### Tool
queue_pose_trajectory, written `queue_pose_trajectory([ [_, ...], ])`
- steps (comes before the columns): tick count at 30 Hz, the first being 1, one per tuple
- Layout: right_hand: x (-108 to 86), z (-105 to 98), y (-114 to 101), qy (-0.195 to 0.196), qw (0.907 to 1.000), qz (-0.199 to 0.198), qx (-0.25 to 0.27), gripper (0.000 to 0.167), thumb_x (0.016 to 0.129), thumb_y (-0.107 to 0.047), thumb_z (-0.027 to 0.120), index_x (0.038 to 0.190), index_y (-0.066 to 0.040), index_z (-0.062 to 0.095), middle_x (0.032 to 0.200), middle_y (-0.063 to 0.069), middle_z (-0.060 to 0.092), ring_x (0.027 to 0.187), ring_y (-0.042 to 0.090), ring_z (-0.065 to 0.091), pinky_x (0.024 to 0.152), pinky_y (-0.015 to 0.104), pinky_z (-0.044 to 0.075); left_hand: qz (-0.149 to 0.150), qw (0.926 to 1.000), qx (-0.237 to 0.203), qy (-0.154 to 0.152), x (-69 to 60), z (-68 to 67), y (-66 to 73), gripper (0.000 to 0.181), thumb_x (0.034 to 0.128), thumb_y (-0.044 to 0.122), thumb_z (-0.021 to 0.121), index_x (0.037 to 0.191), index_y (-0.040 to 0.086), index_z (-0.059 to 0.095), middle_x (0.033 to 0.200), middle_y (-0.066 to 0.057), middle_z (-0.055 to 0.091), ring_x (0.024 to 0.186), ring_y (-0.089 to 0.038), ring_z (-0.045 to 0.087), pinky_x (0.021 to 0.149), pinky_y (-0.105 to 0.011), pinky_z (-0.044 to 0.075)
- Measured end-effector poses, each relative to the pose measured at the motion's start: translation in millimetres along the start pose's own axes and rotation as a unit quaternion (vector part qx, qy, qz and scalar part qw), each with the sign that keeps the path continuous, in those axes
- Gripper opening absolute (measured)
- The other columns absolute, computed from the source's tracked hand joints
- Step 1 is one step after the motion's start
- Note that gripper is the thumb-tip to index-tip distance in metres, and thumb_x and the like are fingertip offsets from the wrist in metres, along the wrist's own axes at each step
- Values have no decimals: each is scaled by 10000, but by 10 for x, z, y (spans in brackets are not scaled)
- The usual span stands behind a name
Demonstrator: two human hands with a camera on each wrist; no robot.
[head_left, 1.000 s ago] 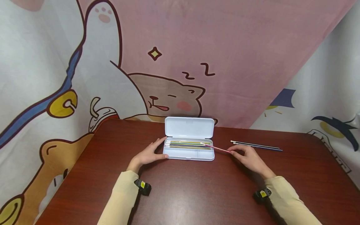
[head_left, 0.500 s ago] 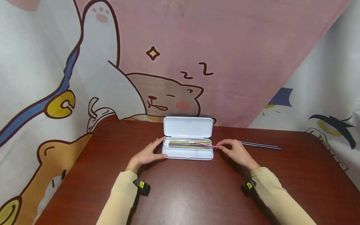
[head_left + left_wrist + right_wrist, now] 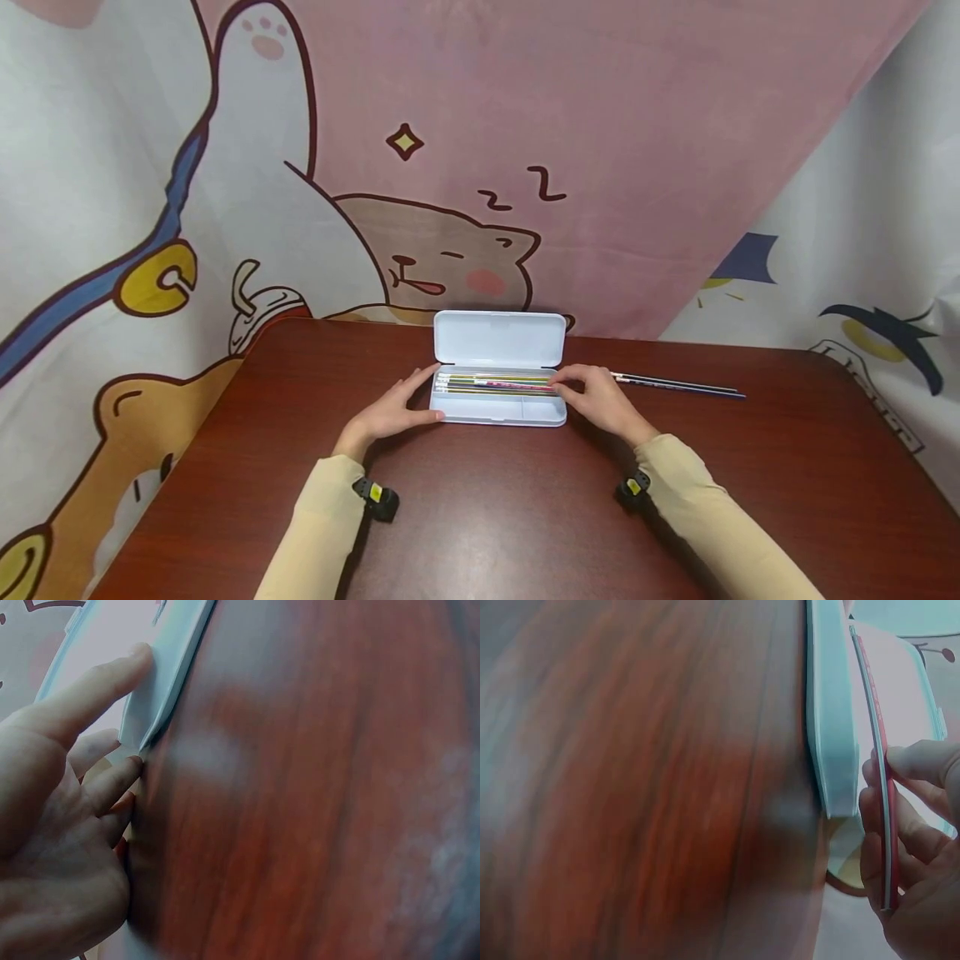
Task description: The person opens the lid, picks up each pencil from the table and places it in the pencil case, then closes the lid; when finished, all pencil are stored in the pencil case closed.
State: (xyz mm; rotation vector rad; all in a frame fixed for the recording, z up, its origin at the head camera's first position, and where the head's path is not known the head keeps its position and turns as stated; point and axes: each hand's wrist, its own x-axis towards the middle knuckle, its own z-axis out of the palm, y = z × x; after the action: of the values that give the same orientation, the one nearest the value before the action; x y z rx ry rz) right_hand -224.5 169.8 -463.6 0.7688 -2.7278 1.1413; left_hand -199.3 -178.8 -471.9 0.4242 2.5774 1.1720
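Note:
A white pencil case (image 3: 480, 410) stands with its lid (image 3: 499, 338) raised, and several striped pencils (image 3: 467, 388) lie side by side in its rear compartment. My left hand (image 3: 386, 414) steadies the case's left end, thumb on the front corner and fingers spread along the side. In the left wrist view the thumb (image 3: 112, 679) lies against the case wall. A red-and-white pencil (image 3: 883, 765) is pinched between the thumb and fingers of my right hand (image 3: 600, 402), at the case's right end. That pencil lies over the others, along the same compartment.
Two dark blue pencils (image 3: 678, 384) lie on the brown wooden table (image 3: 480, 517) to the right, partly behind my right hand. A cartoon-printed cloth (image 3: 600, 167) hangs behind the table's back edge. The case's front part has a divider (image 3: 522, 408).
My right hand has moved left to the case, bringing the red-and-white pencil over the rear compartment and lining it up with the others. My left hand has stayed at the case.

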Motion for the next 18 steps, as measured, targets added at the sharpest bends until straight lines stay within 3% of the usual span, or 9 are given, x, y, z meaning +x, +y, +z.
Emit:
queue_pose_trajectory([
  [5, 56, 93, -64, 89, 9999, -133, 58, 97, 859, -25, 711, 949, -40, 745, 915, 39, 704, 858, 184, 630, 786, 402, 498, -33, 10000, -21, -5, -1, 3, -7, 843, 848, 319, 733, 1530, 128, 277, 1564, -196, 209, 1440, -392, 94, 1078, -638, 152],
  [12, 113, 226, -144, -43, 9997, -103, 220, 78, 853, -14, 715, 919, -36, 750, 842, 14, 684, 730, 145, 557, 634, 292, 462, 31, 10000, -3, 52, -7, 11, -9, 847, 838, 311, 735, 1525, 107, 283, 1556, -215, 216, 1434, -409, 103, 1072, -646, 158],
  [18, 155, 298, -200, -157, 9996, -178, 146, 63, 862, -16, 701, 904, -30, 747, 873, 24, 705, 816, 165, 618, 759, 372, 503, 39, 10000, 8, 21, -6, 4, -12, 843, 844, 311, 730, 1528, 112, 279, 1558, -217, 206, 1435, -408, 100, 1074, -643, 158],
])
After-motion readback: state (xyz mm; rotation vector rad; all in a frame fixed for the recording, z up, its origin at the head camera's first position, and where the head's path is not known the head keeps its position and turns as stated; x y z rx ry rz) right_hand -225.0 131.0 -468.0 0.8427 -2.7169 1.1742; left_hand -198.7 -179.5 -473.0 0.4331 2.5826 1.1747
